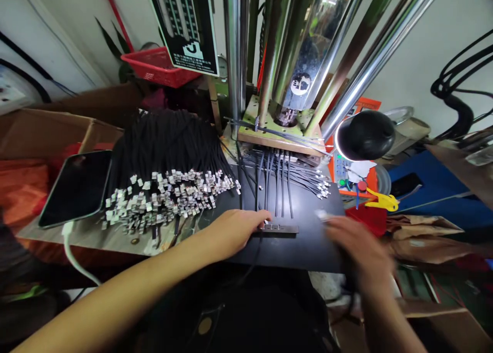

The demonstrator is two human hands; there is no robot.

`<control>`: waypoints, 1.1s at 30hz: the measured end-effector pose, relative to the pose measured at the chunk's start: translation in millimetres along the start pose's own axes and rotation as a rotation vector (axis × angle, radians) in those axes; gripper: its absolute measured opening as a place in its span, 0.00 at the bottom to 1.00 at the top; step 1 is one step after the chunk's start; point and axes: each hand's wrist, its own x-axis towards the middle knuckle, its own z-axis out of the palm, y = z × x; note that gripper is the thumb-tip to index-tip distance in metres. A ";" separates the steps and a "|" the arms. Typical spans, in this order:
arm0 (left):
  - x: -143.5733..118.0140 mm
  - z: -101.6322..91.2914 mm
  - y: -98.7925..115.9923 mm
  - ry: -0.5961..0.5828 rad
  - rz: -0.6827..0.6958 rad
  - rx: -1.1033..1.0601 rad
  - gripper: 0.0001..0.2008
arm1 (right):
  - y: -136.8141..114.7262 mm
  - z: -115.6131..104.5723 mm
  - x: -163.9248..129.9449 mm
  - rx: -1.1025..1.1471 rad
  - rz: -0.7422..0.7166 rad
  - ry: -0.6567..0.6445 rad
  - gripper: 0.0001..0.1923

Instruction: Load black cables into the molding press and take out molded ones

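Observation:
My left hand (233,231) rests at the left end of a small slotted metal bar (285,229) on the dark work plate (308,253). Its thumb and fingers are closed together there, and what they pinch is mostly hidden. A thin dark cable runs down from the bar toward my lap. To the right, my right hand (362,255) is smeared by motion. A whitish connector end (322,215) shows at its fingertips, and black cable hangs beneath the palm. Several thin black cables (283,191) lie side by side just behind the bar.
A big bundle of black cables with white connectors (165,194) lies left, beside a phone (79,189) on a charging lead. A press with steel columns (281,132) rises behind. Right are a lit lamp (364,136), yellow-handled tool (385,201) and red box (367,217).

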 end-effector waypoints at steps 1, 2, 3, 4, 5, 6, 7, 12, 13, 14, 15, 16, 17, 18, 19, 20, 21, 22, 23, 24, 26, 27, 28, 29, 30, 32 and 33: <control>-1.5 -0.7 -1.1 0.062 0.042 -0.033 0.19 | -11.5 20.2 6.0 0.089 -0.109 -0.034 0.15; -2.3 -0.3 -1.7 0.134 0.082 -0.056 0.21 | -22.2 38.9 13.3 0.167 -0.197 -0.055 0.16; -2.2 1.5 -1.7 0.203 0.112 -0.067 0.22 | -31.8 54.8 21.5 0.232 -0.250 -0.062 0.16; -1.4 4.4 -1.5 0.257 0.132 -0.065 0.23 | -39.8 67.5 29.7 0.280 -0.262 -0.053 0.16; -0.1 8.4 -1.3 0.294 0.144 -0.052 0.23 | -46.0 76.4 37.2 0.304 -0.238 -0.042 0.16; 1.2 12.7 -1.4 0.316 0.143 -0.031 0.23 | -50.3 81.9 43.2 0.318 -0.203 -0.034 0.15; 2.0 16.7 -2.0 0.334 0.132 -0.006 0.22 | -52.9 84.3 47.1 0.326 -0.166 -0.034 0.14; -12.2 18.5 -12.5 0.452 0.145 0.007 0.15 | -53.6 76.6 30.9 0.338 0.099 -0.005 0.07; -17.8 16.0 -15.1 0.500 0.142 -0.026 0.14 | -53.5 75.9 23.2 0.339 0.156 -0.016 0.06; -23.4 13.7 -17.4 0.546 0.123 -0.072 0.14 | -53.6 76.2 15.9 0.341 0.193 -0.052 0.05; -28.3 12.2 -19.3 0.581 0.091 -0.127 0.13 | -53.7 77.4 9.7 0.347 0.209 -0.103 0.06; -32.0 12.0 -20.6 0.598 0.059 -0.183 0.13 | -53.8 79.2 5.5 0.354 0.211 -0.153 0.07; -34.4 13.3 -21.6 0.594 0.036 -0.231 0.12 | -53.6 81.4 3.6 0.360 0.211 -0.186 0.08; -35.2 15.9 -22.2 0.573 0.024 -0.266 0.12 | -53.1 83.6 4.2 0.363 0.227 -0.201 0.09; -34.8 19.6 -22.7 0.553 0.025 -0.286 0.11 | -52.2 85.8 7.0 0.364 0.261 -0.190 0.09; -33.2 23.7 -23.0 0.536 0.032 -0.295 0.11 | -51.0 87.8 11.6 0.361 0.310 -0.162 0.08; -31.0 27.7 -23.2 0.529 0.042 -0.296 0.11 | -49.7 89.7 17.1 0.358 0.356 -0.138 0.07; -28.6 31.0 -23.5 0.530 0.053 -0.293 0.11 | -48.4 91.5 22.9 0.352 0.394 -0.127 0.06; -26.3 33.2 -23.8 0.534 0.060 -0.287 0.11 | -47.2 93.3 28.1 0.345 0.416 -0.131 0.06; -24.6 34.2 -24.2 0.536 0.062 -0.280 0.11 | -46.2 95.0 32.3 0.335 0.425 -0.144 0.06; -23.0 32.8 -24.8 0.500 0.069 -0.257 0.11 | -45.2 97.4 37.0 0.309 0.409 -0.175 0.07; -23.2 31.0 -25.2 0.479 0.077 -0.243 0.12 | -45.0 97.9 37.8 0.292 0.397 -0.187 0.08; -23.9 29.0 -25.5 0.454 0.086 -0.230 0.12 | -45.0 98.0 37.9 0.276 0.384 -0.196 0.08; -24.7 27.0 -25.9 0.430 0.097 -0.218 0.12 | -45.1 97.7 37.7 0.262 0.369 -0.206 0.08; -25.6 25.2 -26.2 0.409 0.110 -0.203 0.13 | -45.4 97.4 37.4 0.251 0.353 -0.216 0.08; -26.5 22.2 -26.4 0.363 0.134 -0.166 0.13 | -46.4 97.6 37.1 0.225 0.307 -0.239 0.08; -26.2 20.9 -26.0 0.332 0.145 -0.142 0.13 | -47.3 98.5 37.1 0.207 0.274 -0.250 0.08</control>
